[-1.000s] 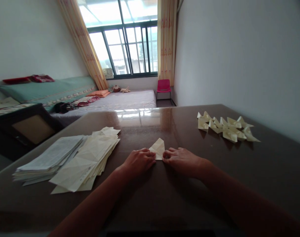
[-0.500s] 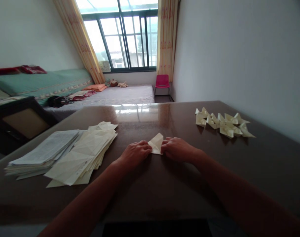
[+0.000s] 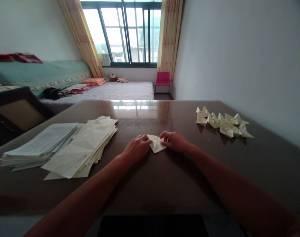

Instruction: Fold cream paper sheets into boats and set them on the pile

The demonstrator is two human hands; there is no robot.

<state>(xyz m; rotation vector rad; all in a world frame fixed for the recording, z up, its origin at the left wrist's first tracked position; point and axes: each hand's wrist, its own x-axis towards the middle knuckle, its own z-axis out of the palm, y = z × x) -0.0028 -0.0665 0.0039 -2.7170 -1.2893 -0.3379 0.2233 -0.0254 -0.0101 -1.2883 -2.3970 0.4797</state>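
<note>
A small folded piece of cream paper (image 3: pixel 156 144) lies on the glossy brown table (image 3: pixel 150 184), one corner pointing toward me. My left hand (image 3: pixel 138 146) is closed on its left side, thumb and fingertips at the paper's edge. On the opposite side, my right hand (image 3: pixel 174 141) pinches the right edge between a curled forefinger and thumb. The undersides of the fingers are partly hidden.
A stack of creased cream sheets (image 3: pixel 78 151) lies at the left, beside a pile of printed papers (image 3: pixel 41 140). Several folded paper shapes (image 3: pixel 224 121) stand at the right. Beyond the table are a bed (image 3: pixel 130 90) and a pink chair (image 3: pixel 163 79).
The paper has turned so a corner faces me, and its outline is wider. My right hand has lifted slightly and changed its grip. The camera view has shifted a little.
</note>
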